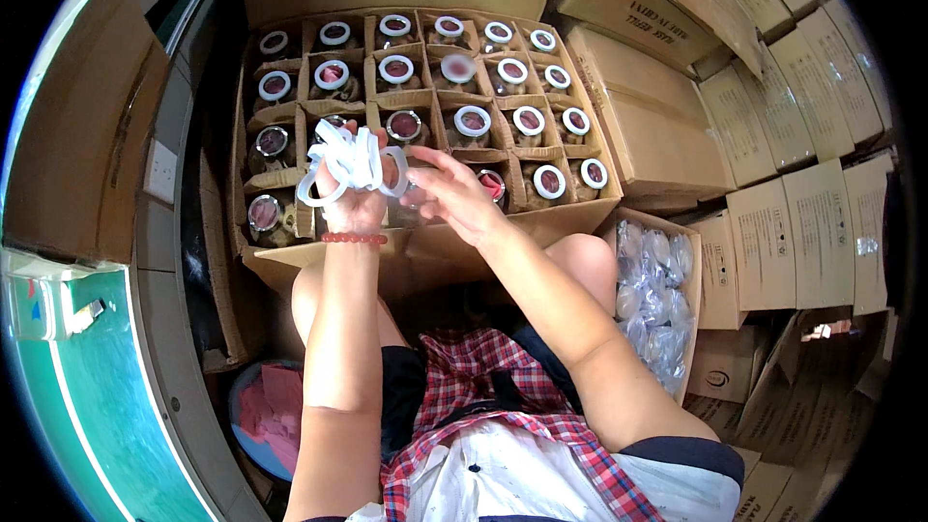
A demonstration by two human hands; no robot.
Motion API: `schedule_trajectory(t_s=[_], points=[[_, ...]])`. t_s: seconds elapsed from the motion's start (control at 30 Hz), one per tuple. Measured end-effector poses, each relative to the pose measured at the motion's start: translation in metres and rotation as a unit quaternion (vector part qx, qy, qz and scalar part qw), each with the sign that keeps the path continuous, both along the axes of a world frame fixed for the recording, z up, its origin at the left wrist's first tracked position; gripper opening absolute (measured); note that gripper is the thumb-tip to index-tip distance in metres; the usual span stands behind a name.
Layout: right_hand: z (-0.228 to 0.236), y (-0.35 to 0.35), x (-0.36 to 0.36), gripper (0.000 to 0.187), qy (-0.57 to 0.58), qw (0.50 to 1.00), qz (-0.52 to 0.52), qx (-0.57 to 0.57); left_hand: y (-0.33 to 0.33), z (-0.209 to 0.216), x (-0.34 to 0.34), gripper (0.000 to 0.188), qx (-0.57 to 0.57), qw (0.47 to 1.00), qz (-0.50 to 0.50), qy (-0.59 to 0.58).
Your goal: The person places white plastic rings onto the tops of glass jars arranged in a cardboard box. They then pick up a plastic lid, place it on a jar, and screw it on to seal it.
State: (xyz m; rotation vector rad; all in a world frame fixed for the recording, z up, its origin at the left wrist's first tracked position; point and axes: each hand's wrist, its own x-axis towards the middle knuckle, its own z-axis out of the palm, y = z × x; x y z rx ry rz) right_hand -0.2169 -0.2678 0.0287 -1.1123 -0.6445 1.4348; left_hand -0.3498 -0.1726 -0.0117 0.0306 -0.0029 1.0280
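Gathered in my left hand [353, 203] is a bunch of white plastic rings [350, 159], raised over the near left part of an open cardboard box [454, 237]. My right hand [454, 195] is just right of the bunch, its fingers apart beside the outermost ring; whether they touch it I cannot tell. Dividers split the box into cells with glass jars. Many jars, such as one at the right [549, 182], have a white ring around a dark red lid. Others at the near left, like this jar [263, 213], show a bare silvery rim. My hands hide some front cells.
To the right of my legs stands a carton of plastic-wrapped items [657, 300]. Stacked cardboard boxes [793, 232] line the right side. A blue basin [261, 449] holding pink cloth is at my lower left, near a green-topped surface [97, 396].
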Motion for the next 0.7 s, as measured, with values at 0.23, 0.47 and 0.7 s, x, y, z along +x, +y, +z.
schedule_trajectory(t_s=[0.23, 0.47, 0.7], points=[[0.011, -0.012, 0.053, 0.021, -0.107, 0.981, -0.156, 0.046, -0.008, 0.010, -0.002, 0.030, 0.020, 0.994, -0.101, 0.037], [-0.019, -0.070, 0.099, 0.021, -0.744, 0.654, 0.052, 0.127, -0.006, -0.005, -0.008, 0.047, 0.032, 0.990, -0.031, 0.134], [-0.017, -0.070, 0.084, 0.025, -0.823, 0.545, 0.126, 0.093, -0.003, -0.005, -0.008, 0.058, 0.058, 0.990, -0.008, 0.127]])
